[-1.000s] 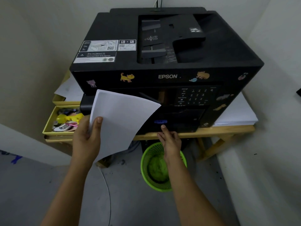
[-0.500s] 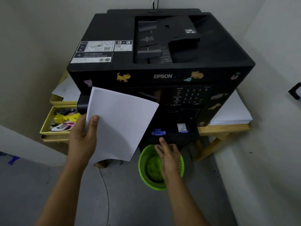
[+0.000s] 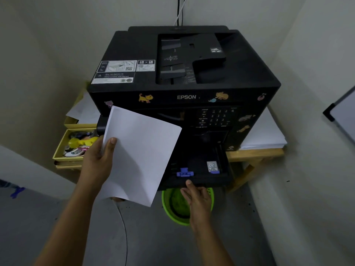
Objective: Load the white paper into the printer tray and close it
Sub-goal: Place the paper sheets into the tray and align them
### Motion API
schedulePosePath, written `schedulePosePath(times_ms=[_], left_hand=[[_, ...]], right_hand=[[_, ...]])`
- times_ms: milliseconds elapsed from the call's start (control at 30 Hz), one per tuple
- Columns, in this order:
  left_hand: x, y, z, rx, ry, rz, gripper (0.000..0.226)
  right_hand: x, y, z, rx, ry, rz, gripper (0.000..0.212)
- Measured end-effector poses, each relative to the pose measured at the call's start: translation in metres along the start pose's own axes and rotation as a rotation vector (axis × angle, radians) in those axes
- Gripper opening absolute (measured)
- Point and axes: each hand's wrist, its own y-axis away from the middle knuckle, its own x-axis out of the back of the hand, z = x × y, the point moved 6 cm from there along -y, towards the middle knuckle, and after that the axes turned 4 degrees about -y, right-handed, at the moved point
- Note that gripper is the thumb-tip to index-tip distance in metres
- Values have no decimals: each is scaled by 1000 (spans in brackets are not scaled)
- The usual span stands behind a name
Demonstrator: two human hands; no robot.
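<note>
My left hand (image 3: pixel 97 166) grips the white paper (image 3: pixel 138 156) by its edge, my right hand (image 3: pixel 197 196) grasps the pulled-out printer tray (image 3: pixel 201 166) front lip.

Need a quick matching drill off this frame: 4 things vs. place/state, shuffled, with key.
1. white paper
2. printer tray
3. green basket
4. paper stack

A. on the floor under the tray
B. pulled out, right hand at its front edge
C. on the table right of the printer
D. held in the left hand

Pairs: 1-D, 2-B, 3-A, 4-C
</note>
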Motion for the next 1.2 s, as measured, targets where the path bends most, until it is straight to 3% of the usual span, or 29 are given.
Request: schedulePosePath(times_ms=[133, 433, 667, 800, 1033, 1200], left_hand=[[1, 3, 4, 28, 7, 2, 43], [7, 9, 9, 55, 42, -16, 17], [9, 11, 12, 74, 45, -2, 12], [9, 11, 11, 73, 37, 1, 26], [10, 11, 7, 93, 43, -4, 41], [14, 19, 16, 87, 75, -39, 28]], right_hand=[[8, 9, 1, -15, 0, -7, 34], [25, 22, 6, -30, -2, 27, 40], [26, 28, 6, -54, 26, 32, 37], [28, 34, 6, -68, 25, 42, 27], [30, 36, 6, -65, 18, 37, 30], [39, 42, 1, -41, 122, 51, 47]])
